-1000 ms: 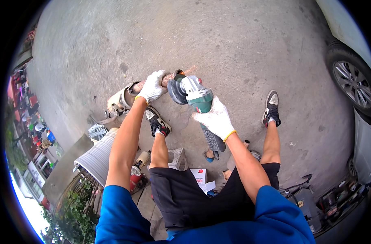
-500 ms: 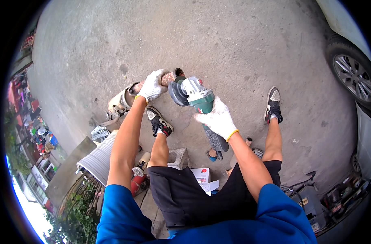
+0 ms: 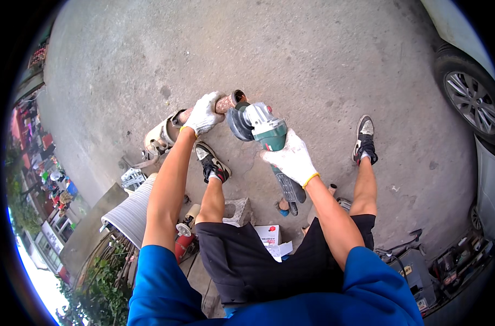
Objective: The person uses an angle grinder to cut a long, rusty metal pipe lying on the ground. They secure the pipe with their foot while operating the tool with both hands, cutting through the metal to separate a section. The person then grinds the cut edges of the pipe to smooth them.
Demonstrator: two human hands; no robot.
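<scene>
My left hand (image 3: 205,115), in a white work glove, is wrapped round a rusty metal pipe (image 3: 226,103). The pipe's open end points up and to the right, and its other end runs into a pale, wider metal canister (image 3: 161,135) on the ground. In my right hand (image 3: 294,158), also gloved in white, is a green and silver angle grinder (image 3: 270,130), gripped round its body. Its dark disc and guard are right beside the pipe's open end. An orange glow shows inside the pipe's mouth. Whether the disc touches the rim is hard to make out.
A car wheel (image 3: 471,96) stands at the far right. Between my legs are a concrete block (image 3: 237,209) and a white box (image 3: 269,234). A ribbed pale sheet (image 3: 132,209) and green plants (image 3: 103,280) lie at lower left. A grey case (image 3: 413,277) sits at lower right.
The angle grinder has shifted very slightly to the right. An orange glow now shows in the pipe's mouth. My left hand keeps its place on the pipe.
</scene>
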